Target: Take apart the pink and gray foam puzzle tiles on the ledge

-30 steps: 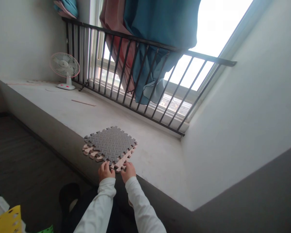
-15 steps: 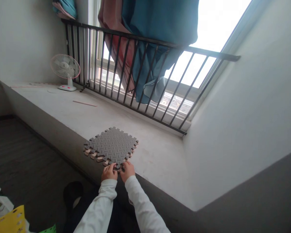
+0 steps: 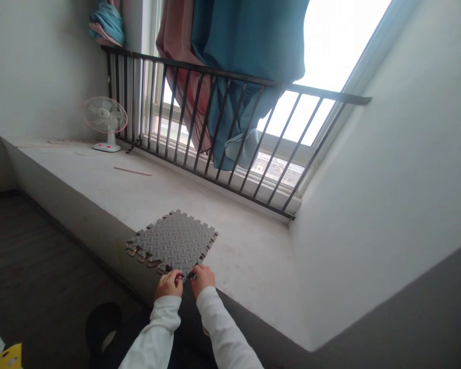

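A stack of grey foam puzzle mats [image 3: 176, 241] with jigsaw edges and a raised diamond pattern rests on the white window ledge [image 3: 249, 261]. One corner of it points toward me over the ledge's front edge. My left hand [image 3: 169, 284] is closed on the mat's near edge, left of that corner. Just to the right, my right hand [image 3: 203, 279] pinches the edge on the other side of the corner. Fingertips of both hands are partly hidden. Lighter undersides show beneath the top mat along its left side.
Behind the ledge runs a black metal railing [image 3: 215, 177] with blue and pink curtains [image 3: 249, 41] hanging at the window. A small white fan [image 3: 106, 120] stands far left, near a thin stick [image 3: 132, 171]. Something yellow [image 3: 9, 357] lies at lower left.
The view has tilted up slightly, so everything sits lower in the picture. Both hands stay at the mat's near corner, with the left hand slightly farther from the right.
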`<state>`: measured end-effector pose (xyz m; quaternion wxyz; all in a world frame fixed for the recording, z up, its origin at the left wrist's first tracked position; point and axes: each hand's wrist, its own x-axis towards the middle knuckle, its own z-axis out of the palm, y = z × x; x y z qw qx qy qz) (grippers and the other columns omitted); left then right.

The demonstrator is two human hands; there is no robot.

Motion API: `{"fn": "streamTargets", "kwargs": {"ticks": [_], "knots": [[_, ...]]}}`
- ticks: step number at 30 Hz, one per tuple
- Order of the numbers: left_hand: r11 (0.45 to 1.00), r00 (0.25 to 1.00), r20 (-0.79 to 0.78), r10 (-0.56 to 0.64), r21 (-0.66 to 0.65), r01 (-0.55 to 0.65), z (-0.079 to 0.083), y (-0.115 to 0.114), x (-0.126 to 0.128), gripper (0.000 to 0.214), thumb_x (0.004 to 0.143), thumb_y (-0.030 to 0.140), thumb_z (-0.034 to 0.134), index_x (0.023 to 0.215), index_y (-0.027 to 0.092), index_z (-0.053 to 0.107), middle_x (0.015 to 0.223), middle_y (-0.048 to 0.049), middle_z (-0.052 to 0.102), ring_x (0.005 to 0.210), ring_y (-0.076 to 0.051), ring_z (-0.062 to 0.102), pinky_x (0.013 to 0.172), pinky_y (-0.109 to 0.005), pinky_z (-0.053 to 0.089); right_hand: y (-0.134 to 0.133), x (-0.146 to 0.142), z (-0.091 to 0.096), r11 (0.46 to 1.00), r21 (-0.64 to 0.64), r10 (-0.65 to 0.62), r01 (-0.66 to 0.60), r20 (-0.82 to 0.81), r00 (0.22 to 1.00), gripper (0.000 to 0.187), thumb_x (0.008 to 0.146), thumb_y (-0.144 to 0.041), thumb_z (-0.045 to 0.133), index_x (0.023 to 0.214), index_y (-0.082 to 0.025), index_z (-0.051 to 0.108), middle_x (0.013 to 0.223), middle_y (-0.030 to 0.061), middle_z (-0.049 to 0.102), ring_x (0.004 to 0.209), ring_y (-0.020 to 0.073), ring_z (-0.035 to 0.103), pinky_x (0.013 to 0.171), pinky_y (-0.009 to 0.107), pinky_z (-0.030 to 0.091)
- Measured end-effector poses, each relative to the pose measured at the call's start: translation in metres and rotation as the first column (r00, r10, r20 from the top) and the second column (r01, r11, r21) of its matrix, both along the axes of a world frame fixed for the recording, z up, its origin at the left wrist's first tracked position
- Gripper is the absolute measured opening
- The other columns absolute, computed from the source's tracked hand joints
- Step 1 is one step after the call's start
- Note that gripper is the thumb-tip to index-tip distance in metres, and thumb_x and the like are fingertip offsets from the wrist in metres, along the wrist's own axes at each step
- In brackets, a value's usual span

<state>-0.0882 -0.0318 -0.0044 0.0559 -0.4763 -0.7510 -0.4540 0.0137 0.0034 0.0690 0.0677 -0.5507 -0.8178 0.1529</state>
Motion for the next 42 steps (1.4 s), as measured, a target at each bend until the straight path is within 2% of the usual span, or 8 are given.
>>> {"fn": "streamTargets", "kwargs": {"ticks": [6, 11, 15, 19, 25, 27, 34, 42], "knots": [[1.0, 1.0, -0.002, -0.008, 0.005, 0.008, -0.001, 0.0, -0.001, 0.024, 0.064, 0.01, 0.039, 0.071, 0.022, 0.059, 0.067, -0.0021, 0.064, 0.067, -0.018, 0.054, 0.069, -0.03, 0.044, 0.005, -0.006, 0.001, 0.997, 0.045, 0.055, -0.058, 0.06, 0.997, 0.018, 0.07, -0.021, 0.052, 0.087, -0.024, 0.056, 0.099, 0.0033, 0.06, 0.1, 0.0201, 0.049, 0.078, 0.034, 0.037], [0.988, 0.999, 0.003, 0.05, 0.149, -0.05, 0.002, -0.002, -0.007, 0.023, 0.065, 0.01, 0.039, 0.073, 0.019, 0.059, 0.078, -0.0048, 0.059, 0.075, -0.016, 0.056, 0.071, -0.028, 0.045, 0.01, 0.016, 0.009, 0.994, 0.112, -0.009, -0.002, 0.097, 0.995, 0.018, 0.07, -0.022, 0.051, 0.088, -0.022, 0.056, 0.096, 0.0045, 0.06, 0.098, 0.0208, 0.049, 0.077, 0.035, 0.036], [0.977, 0.996, -0.003, 0.091, 0.194, -0.089, 0.003, -0.004, -0.013, 0.02, 0.067, 0.012, 0.041, 0.074, 0.018, 0.059, 0.081, -0.006, 0.055, 0.075, -0.017, 0.055, 0.068, -0.028, 0.046, 0.008, 0.077, 0.013, 0.987, 0.158, -0.064, 0.033, 0.193, 0.979, 0.019, 0.071, -0.023, 0.051, 0.09, -0.02, 0.056, 0.096, 0.0069, 0.06, 0.098, 0.0215, 0.048, 0.08, 0.035, 0.034], [0.984, 0.996, 0.01, 0.087, 0.152, -0.087, 0.0, -0.002, -0.014, 0.019, 0.069, 0.015, 0.04, 0.075, 0.019, 0.058, 0.082, -0.0053, 0.055, 0.074, -0.017, 0.054, 0.067, -0.03, 0.045, -0.008, 0.17, 0.022, 0.98, 0.142, -0.178, 0.137, 0.334, 0.926, 0.025, 0.072, -0.016, 0.05, 0.095, -0.023, 0.056, 0.099, 0.0063, 0.06, 0.101, 0.0215, 0.047, 0.079, 0.033, 0.035], [0.994, 1.0, 0.028, 0.006, 0.113, -0.009, -0.003, 0.007, 0.001, 0.018, 0.067, 0.015, 0.041, 0.075, 0.02, 0.056, 0.079, -0.0037, 0.055, 0.072, -0.016, 0.052, 0.068, -0.03, 0.044, -0.048, 0.275, 0.037, 0.907, 0.135, -0.408, 0.399, 0.514, 0.754, 0.037, 0.072, -0.006, 0.041, 0.099, -0.025, 0.059, 0.106, 0.0088, 0.059, 0.102, 0.0234, 0.048, 0.075, 0.034, 0.04], [0.994, 0.999, 0.025, -0.022, 0.104, 0.019, -0.003, 0.01, 0.007, 0.019, 0.066, 0.016, 0.041, 0.075, 0.021, 0.057, 0.079, -0.0034, 0.055, 0.071, -0.016, 0.052, 0.068, -0.03, 0.044, -0.06, 0.276, 0.034, 0.893, 0.145, -0.435, 0.426, 0.522, 0.734, 0.044, 0.07, -0.008, 0.045, 0.109, -0.024, 0.054, 0.117, 0.0107, 0.053, 0.106, 0.024, 0.046, 0.078, 0.035, 0.04], [0.993, 0.996, -0.053, -0.065, 0.092, 0.07, 0.001, 0.008, 0.016, 0.021, 0.067, 0.016, 0.04, 0.077, 0.02, 0.058, 0.082, -0.0047, 0.057, 0.074, -0.017, 0.052, 0.07, -0.03, 0.044, -0.071, 0.216, -0.016, 0.955, -0.026, -0.258, 0.294, 0.412, 0.874, 0.07, 0.065, -0.034, 0.059, 0.13, -0.028, 0.032, 0.137, 0.0116, 0.03, 0.122, 0.0274, 0.031, 0.093, 0.042, 0.031], [0.992, 0.996, -0.055, -0.068, 0.104, 0.074, 0.0, -0.001, -0.002, 0.018, 0.067, 0.017, 0.04, 0.075, 0.021, 0.056, 0.08, -0.0042, 0.056, 0.074, -0.018, 0.053, 0.071, -0.032, 0.044, -0.052, 0.217, -0.029, 0.939, -0.006, -0.317, 0.344, 0.377, 0.87, 0.057, 0.074, -0.031, 0.052, 0.127, -0.034, 0.034, 0.137, 0.009, 0.031, 0.124, 0.0271, 0.029, 0.094, 0.046, 0.029]]}}
